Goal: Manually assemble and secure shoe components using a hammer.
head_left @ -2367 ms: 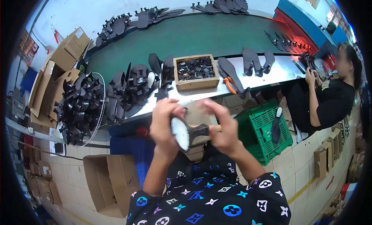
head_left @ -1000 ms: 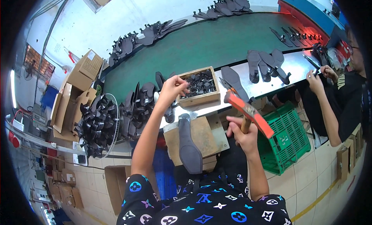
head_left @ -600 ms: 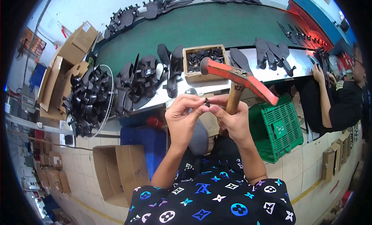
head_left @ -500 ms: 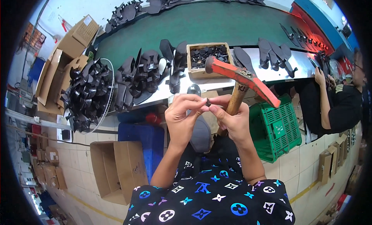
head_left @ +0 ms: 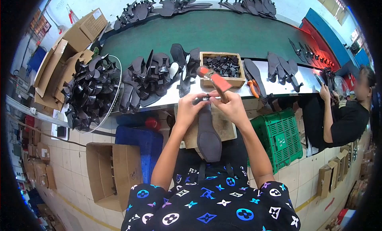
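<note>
A dark grey shoe sole lies lengthwise in front of me, its broad end toward my body and its heel end between my hands. My left hand is closed around that heel end. My right hand grips a hammer with a worn red head, held raised above the heel. Thumb and fingertips of the right hand also meet the heel; a small black piece there is mostly hidden. Beneath the sole is a light brown board. A wooden box of small black pieces stands just beyond my hands.
Orange-handled pliers lie right of the box. Heeled soles crowd the metal bench edge, and a wire basket of black heels stands left. A green crate is right, near a seated person. A green belt spans behind.
Both hands have moved slightly forward and down to the heel of the sole, which now lies on the board. The hammer has dropped and turned in my right hand. The pliers have come into sight.
</note>
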A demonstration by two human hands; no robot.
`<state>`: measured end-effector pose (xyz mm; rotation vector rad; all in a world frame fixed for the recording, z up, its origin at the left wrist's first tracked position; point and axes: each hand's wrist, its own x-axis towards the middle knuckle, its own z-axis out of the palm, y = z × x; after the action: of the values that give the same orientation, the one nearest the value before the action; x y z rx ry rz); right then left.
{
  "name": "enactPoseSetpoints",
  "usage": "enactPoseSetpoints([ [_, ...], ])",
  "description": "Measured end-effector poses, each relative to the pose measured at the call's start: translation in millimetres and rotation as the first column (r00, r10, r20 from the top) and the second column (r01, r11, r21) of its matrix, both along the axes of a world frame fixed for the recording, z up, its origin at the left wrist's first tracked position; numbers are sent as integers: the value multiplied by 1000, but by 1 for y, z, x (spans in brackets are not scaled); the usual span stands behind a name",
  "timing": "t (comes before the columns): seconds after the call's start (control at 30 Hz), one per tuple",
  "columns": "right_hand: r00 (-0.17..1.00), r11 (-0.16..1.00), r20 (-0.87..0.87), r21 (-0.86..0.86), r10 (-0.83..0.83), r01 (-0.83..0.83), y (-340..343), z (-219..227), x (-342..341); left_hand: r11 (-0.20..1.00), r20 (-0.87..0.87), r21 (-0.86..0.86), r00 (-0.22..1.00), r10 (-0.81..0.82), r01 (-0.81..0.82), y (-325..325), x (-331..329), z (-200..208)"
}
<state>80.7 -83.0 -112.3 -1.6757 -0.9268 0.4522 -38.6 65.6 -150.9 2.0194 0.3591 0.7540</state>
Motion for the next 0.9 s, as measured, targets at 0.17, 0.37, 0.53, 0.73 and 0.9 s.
enactPoseSetpoints([
  [0.17, 972, 979, 166, 95, 163, -181, -2, -10, -4, 979, -56, -202, 998, 7, -18, -10, -17, -3],
  [0.37, 962, 987, 244, 65, 126, -146, 0, -5, -8, 979, -72, -195, 996, 44, -57, -11, -18, -3],
  [0.53, 927, 978, 324, 26, 186, -205, -4, -7, -6, 983, -90, -179, 995, 28, -44, -11, -23, 3],
  [0.73, 893, 991, 430, -45, 132, -125, -5, -6, -15, 980, -75, -197, 996, -40, 25, -3, -27, 4],
  [0.9, 992, 999, 127, -50, -5, 12, -38, 31, -46, 937, 14, -322, 991, -136, 133, 3, -22, -7],
])
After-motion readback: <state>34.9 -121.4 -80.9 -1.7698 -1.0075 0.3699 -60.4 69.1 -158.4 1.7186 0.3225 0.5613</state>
